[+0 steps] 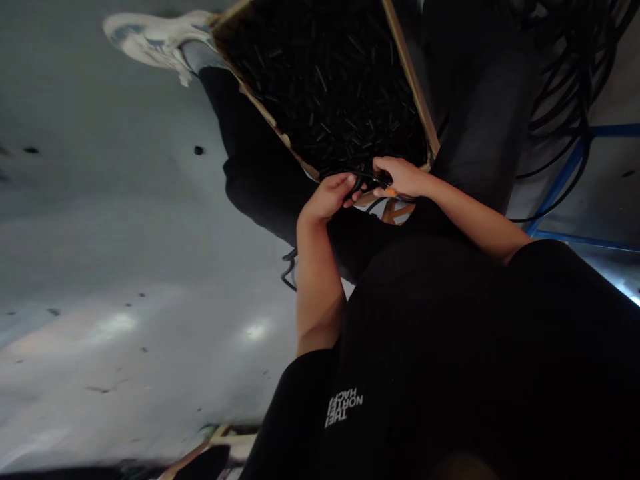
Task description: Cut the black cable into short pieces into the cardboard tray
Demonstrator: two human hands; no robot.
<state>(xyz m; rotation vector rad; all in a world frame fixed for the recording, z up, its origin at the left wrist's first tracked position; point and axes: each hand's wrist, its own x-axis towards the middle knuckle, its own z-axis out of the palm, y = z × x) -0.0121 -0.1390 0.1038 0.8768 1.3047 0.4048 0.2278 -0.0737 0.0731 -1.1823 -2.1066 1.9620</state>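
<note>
My left hand (331, 197) is closed, its thumb and fingers pinching a thin black tube (365, 175) near the front rim of a cardboard box. Close beside it, my right hand (403, 177) is wrapped round a small hand tool (391, 192) with an orange part and a dark end; it looks like a cutter, but its jaws are hard to make out. The tube passes between the two hands. Below them, the cardboard box (411, 73) holds a heap of short black tube pieces (330, 87).
My legs (260, 153) straddle the box, and a white shoe (150, 41) rests on the grey floor (125, 233). Long black tubing (575, 87) hangs in loops at the right by a blue metal frame (560, 177). Small dark scraps (199, 151) lie about the floor.
</note>
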